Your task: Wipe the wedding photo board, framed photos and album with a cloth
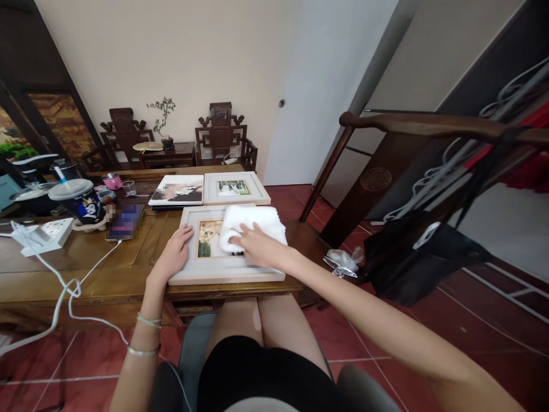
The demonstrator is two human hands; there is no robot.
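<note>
Wooden and brown, the long low table (128, 252) is sitting in a room with red floor tiles and pale walls. On its near edge, a big pale wooden picture frame (227, 273) is lying flat with a photo inside. The right hand (257, 246) is pressing a soft white folded cloth (253, 224) onto the glass of that frame, with fingers spread flat on top of the cloth, not pinching it. The left hand (174, 254) is resting open on the frame's left edge, holding it steady, fingers apart and gripping nothing.

It looks like the wiping step is going on now. The next move probably calls for sliding the cloth toward the left hand, over the photo, while that hand is keeping the frame from slipping.

Just beyond the right hand, a smaller pale picture frame (237, 189) is lying flat, and a frameless photo print (176, 190) is lying beside it. Far out past the left hand, a dark cup with a clear lid (81, 201), a white power strip (45, 233) and a phone (125, 222) are sitting. Two dark carved chairs (221, 134) are standing by the far wall.
</note>
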